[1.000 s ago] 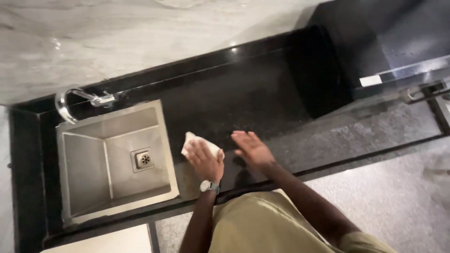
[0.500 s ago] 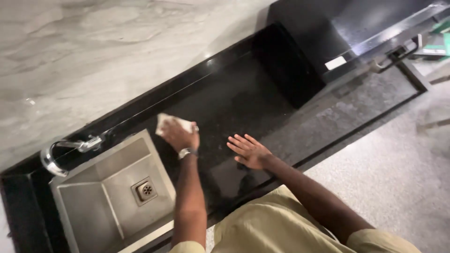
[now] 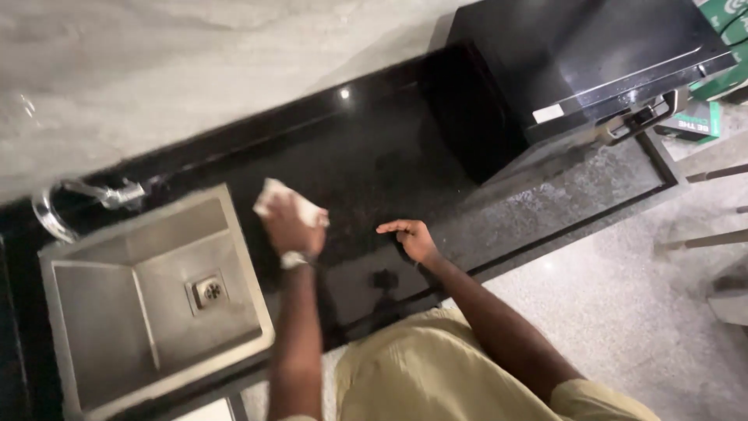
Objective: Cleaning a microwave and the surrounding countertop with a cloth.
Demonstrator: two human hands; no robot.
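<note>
White cloth (image 3: 290,203), head view: lay bunched on the black granite counter (image 3: 374,164), just right of the steel sink (image 3: 148,296), beneath the left hand (image 3: 292,226), whose fingers were curled down over it. Judged soft, light, limp; best gripped as a wad. Right hand (image 3: 411,238), further right of the sink, was spread open and held nothing, resting on or just above the stone.
</note>
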